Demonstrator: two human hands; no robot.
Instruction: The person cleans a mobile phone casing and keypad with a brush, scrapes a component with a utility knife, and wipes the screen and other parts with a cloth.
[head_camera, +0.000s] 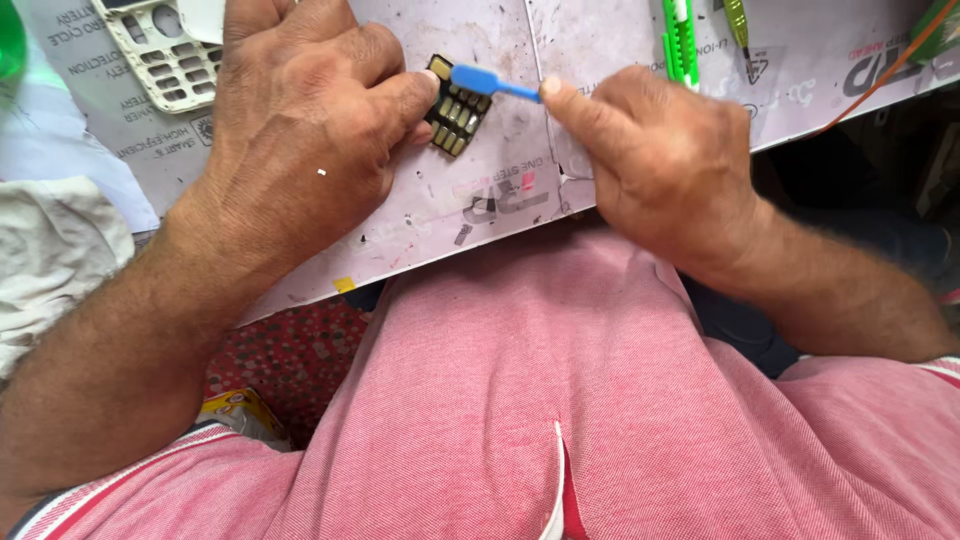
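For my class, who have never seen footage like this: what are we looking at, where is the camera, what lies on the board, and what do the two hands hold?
There is one picture, from a camera worn on the person's head, looking down past a pink shirt at their own bare hands. No machine is involved.

The left hand pins a small dark keypad circuit board, with rows of gold contacts, against a worn white work board. The right hand holds a small blue brush, its head resting on the circuit board.

Also on the work board: a pale phone keypad cover at the top left and green tools at the top right. A whitish cloth lies at the left.
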